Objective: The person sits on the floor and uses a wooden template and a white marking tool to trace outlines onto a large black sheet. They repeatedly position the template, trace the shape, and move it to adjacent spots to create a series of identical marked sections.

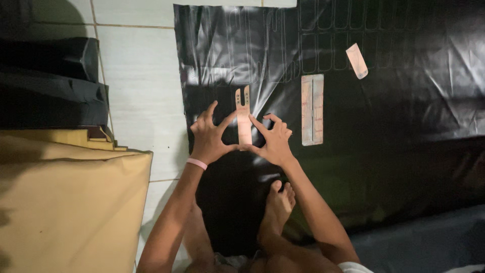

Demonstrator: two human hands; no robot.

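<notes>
Pressing forked template [244, 119], 2 hands, seemingly flat

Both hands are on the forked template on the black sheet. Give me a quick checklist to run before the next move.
1. Template flat on the black sheet: ok.
2. Left hand pinning its left edge: ok, fingers spread on the sheet beside it.
3. Right hand pinning its right edge: ok.
4. Marking tool in either hand: not ok, none visible.
5. Template clear of the outlines already traced above: cannot tell, lines too faint.
6. Foot off the work area: ok, it rests on the sheet below the hands.
</notes>
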